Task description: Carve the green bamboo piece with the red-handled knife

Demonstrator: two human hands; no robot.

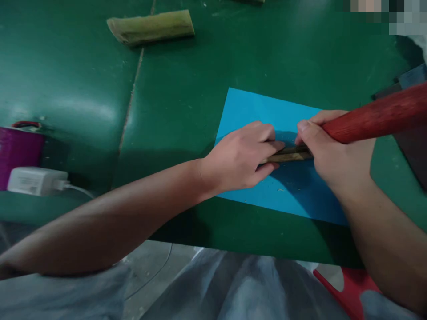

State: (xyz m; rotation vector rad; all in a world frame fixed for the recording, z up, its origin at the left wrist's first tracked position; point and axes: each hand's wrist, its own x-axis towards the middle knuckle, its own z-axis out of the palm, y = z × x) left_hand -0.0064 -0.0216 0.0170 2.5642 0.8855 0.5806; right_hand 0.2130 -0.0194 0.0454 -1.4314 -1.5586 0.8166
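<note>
Both hands centre frame over blue sheet [267, 111]: left hand [243, 158] pinches wooden strip [290, 154], right hand [333, 155] closed round red handle [376, 116].

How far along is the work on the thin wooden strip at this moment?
Done: a few chips lie on the blue sheet, so some shaving seems to have happened. In hand: the left hand pins the wooden strip to the sheet while the right hand grips the red handle at the strip's end; the blade is hidden. Left: the larger bamboo piece lies apart, untouched.
</note>
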